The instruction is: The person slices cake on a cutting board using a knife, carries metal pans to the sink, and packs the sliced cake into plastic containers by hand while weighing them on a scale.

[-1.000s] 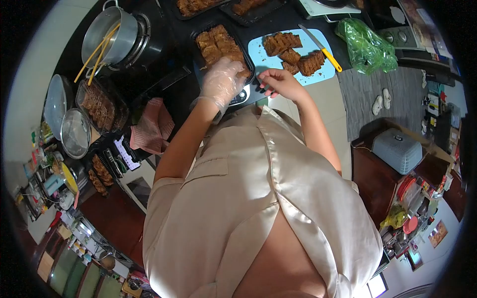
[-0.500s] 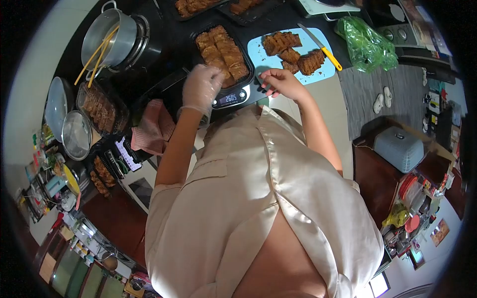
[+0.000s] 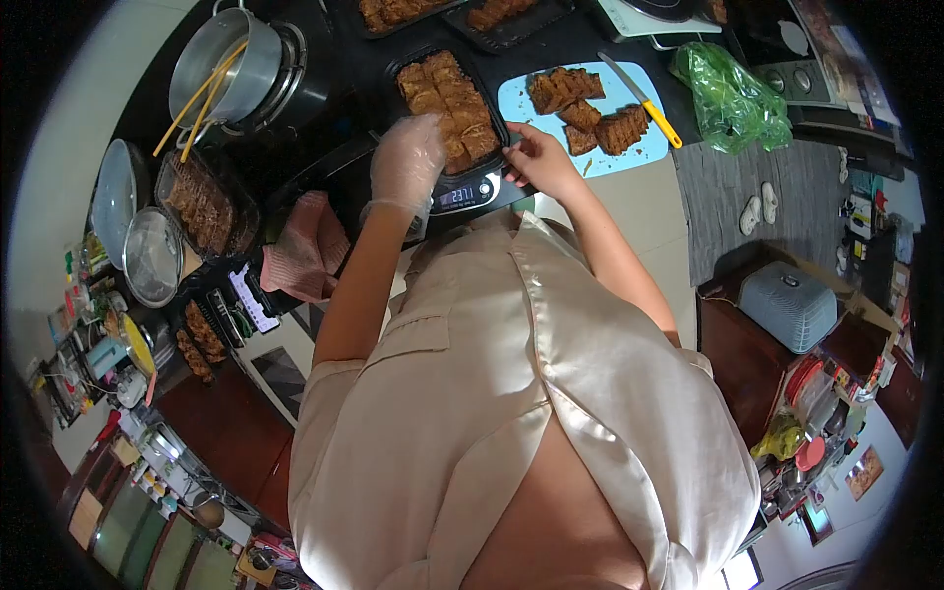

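A black plastic tray (image 3: 500, 116) filled with rows of browned meat slices (image 3: 450, 98) sits at a digital kitchen scale (image 3: 470, 196), its lit display facing me. My left hand (image 3: 405, 162), in a clear plastic glove, is closed at the tray's near left edge; its thumb is hidden. At the near right corner, the fingers of my bare right hand (image 3: 547, 165) are closed on the tray's rim. Beside it lies a light blue cutting board (image 3: 536, 123) with cut meat pieces (image 3: 580, 116) and a yellow-handled knife (image 3: 644, 103).
A pot (image 3: 236, 84) with chopsticks stands on a burner at left. Nearby are a covered meat container (image 3: 202, 211), bowls (image 3: 152, 261) and a pink cloth (image 3: 305, 246). More meat trays (image 3: 506, 20) stand at the back. A green plastic bag (image 3: 733, 103) lies right of the board.
My right hand has moved left from beside the board onto the tray's corner. My left hand has shifted slightly along the tray's left side. The scale's display has changed.
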A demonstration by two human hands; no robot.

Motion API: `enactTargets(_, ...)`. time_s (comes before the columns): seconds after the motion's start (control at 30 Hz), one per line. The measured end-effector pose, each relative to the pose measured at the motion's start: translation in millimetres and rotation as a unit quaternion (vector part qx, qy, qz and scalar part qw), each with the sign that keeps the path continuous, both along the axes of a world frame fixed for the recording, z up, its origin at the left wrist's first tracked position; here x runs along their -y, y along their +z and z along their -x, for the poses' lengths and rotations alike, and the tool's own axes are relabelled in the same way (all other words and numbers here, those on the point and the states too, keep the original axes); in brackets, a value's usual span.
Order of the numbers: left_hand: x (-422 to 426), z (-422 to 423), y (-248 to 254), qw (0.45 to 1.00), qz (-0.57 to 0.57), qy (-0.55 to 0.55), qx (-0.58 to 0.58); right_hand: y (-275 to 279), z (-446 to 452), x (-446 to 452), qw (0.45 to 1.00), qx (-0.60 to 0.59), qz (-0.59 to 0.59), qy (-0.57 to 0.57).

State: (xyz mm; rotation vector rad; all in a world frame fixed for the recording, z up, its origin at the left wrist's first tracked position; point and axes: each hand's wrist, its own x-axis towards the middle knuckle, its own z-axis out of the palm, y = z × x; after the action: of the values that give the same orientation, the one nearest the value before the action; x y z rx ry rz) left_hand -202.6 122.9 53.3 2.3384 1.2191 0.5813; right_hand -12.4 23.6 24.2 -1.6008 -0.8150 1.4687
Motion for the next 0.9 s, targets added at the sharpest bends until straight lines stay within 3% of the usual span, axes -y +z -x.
enactTargets(0.17, -4.3, 9.1, 20.7, 0.996, 0.083, 0.025, -0.004, -4.2, 1.0, 1.3, 1.0, 0.011, 0.0, -0.002)
enactTargets(0.3, 2.6, 27.2, 60.6, 0.996, 0.007, 0.086, -0.018, 4.0, -5.5, -0.8, 0.999, -0.039, 0.017, -0.013)
enactTargets(0.37, 4.4, 37.1, 71.1, 0.981, 0.055, 0.182, 0.036, 8.5, -7.2, -2.3, 0.998, -0.05, 0.027, -0.016)
enactTargets(0.5, 1.9, 46.8, 89.7, 0.949, 0.075, 0.276, 0.133, 12.3, -21.7, -8.1, 0.998, -0.028, 0.046, -0.026)
enactTargets(0.73, 11.5, 45.4, 98.1, 0.9, 0.172, 0.318, 0.245, 18.6, -38.6, -13.3, 0.999, -0.019, 0.031, -0.03)
enactTargets(0.9, 15.2, 45.8, 94.2, 0.911, 0.144, 0.297, 0.248, 10.0, -31.9, -8.7, 0.999, -0.022, 0.04, -0.01)
